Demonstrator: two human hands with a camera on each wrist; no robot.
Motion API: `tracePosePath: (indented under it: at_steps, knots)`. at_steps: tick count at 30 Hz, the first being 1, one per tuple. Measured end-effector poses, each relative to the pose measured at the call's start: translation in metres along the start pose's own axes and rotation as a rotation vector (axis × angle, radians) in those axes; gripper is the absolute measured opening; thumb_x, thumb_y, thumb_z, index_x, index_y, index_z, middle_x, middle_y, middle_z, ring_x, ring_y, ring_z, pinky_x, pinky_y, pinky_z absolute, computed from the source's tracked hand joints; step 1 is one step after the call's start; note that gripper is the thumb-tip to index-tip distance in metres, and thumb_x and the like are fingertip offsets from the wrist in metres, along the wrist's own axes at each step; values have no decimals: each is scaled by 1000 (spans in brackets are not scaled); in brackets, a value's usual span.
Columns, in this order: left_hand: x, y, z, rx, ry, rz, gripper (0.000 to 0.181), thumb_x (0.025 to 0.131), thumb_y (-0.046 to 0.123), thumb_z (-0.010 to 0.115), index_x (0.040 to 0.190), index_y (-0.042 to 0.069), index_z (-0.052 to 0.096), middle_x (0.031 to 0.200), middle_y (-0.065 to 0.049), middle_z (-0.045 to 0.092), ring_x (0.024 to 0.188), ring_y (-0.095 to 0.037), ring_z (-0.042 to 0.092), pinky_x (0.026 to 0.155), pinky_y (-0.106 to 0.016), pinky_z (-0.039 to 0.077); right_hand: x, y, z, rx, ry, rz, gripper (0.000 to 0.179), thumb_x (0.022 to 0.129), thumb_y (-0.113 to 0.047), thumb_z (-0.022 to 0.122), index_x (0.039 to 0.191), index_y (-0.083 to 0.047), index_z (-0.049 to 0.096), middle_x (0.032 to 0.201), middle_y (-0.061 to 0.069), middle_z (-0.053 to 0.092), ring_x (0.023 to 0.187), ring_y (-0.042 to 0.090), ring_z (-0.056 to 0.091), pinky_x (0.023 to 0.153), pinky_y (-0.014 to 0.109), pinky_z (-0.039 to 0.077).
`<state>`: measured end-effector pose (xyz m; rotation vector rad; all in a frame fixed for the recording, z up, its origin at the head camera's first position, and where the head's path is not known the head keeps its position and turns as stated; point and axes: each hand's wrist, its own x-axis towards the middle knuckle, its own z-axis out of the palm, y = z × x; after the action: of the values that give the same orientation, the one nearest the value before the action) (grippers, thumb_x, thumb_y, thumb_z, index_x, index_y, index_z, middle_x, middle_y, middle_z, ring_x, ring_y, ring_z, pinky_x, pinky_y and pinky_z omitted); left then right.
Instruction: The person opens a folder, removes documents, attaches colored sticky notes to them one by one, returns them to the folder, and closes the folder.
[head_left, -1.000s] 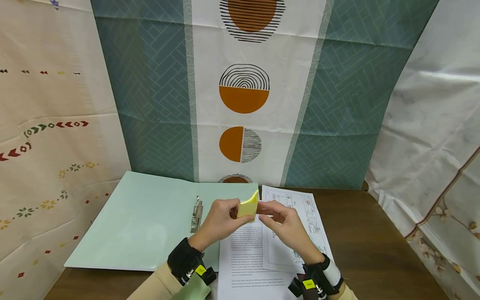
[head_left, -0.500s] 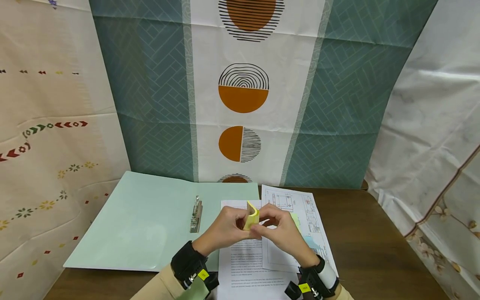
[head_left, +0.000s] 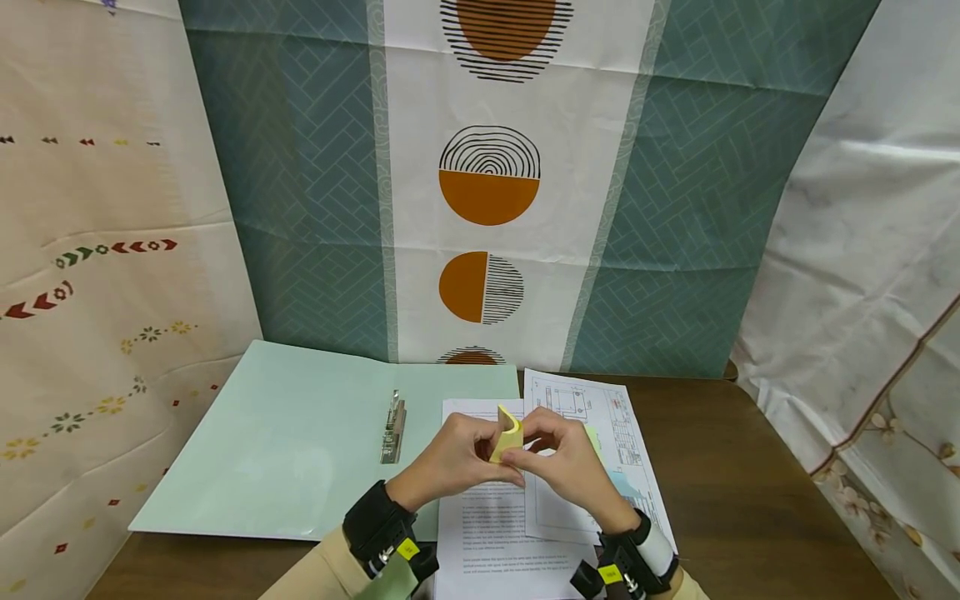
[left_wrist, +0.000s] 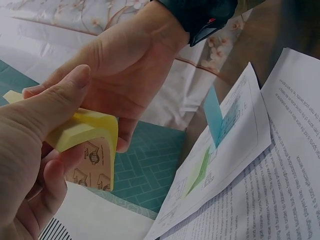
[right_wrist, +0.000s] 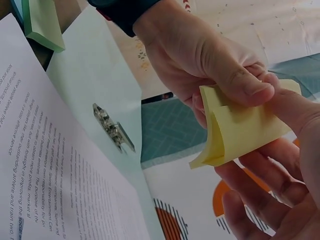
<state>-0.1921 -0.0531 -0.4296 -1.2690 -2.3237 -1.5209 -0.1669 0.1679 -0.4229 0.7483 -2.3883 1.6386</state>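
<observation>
A pad of yellow sticky notes [head_left: 507,437] is held up between both hands above the papers. My left hand [head_left: 450,460] pinches it, with the thumb pressing on its face in the right wrist view. From the other side my right hand [head_left: 564,460] grips the pad's edge between thumb and fingers. The pad bends into a curve, and its printed brown backing [left_wrist: 93,159] shows in the left wrist view. In the right wrist view, the top note [right_wrist: 245,131] bows away from the sheets at one edge.
An open pale green folder [head_left: 285,450] with a metal clip [head_left: 393,427] lies at left. A text page [head_left: 491,533] and a drawing sheet [head_left: 626,433] bearing green and blue sticky notes [left_wrist: 213,115] overlap at right. A green note pad [right_wrist: 42,25] lies near the left wrist.
My right hand has closed in from loosely beside the pad to gripping it, and the pad has turned and bent. The last half second shows almost no movement.
</observation>
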Motion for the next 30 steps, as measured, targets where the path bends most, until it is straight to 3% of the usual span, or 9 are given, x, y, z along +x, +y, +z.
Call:
tracePosePath:
  at_steps: [6,12,16,22,30]
  knots:
    - [2,0,-4,35,61,-36,41,82,17,102,73,9,62,63,1,53,62,6,43,58,-16,37,3,3,-8,-25,63,18,5,97,-6,86,101,-4,84,99,14,82,88,2,73,79,28,65]
    - [3,2,-10,99,175,-91,34,86,15,99,78,7,67,69,-4,66,63,5,47,58,-17,44,3,-1,-17,-15,156,141,17,100,-7,83,113,3,81,105,23,85,84,3,75,79,23,63]
    - [3,3,-11,95,208,-119,30,88,15,97,81,7,69,72,-5,69,63,4,48,58,-18,44,3,-4,-19,21,183,193,22,101,-7,82,118,7,80,109,26,85,84,4,78,80,21,63]
    - [4,4,-10,95,224,-134,26,91,14,95,85,7,71,72,-2,67,62,3,47,58,-18,43,3,-5,-17,43,178,193,24,101,-4,81,118,13,79,109,31,84,85,1,80,80,21,64]
    - [3,5,-11,131,270,-139,14,97,9,88,106,1,81,73,-4,70,61,3,48,58,-17,43,2,-4,-21,36,171,179,23,102,-6,81,117,11,81,106,29,85,82,2,81,75,21,64]
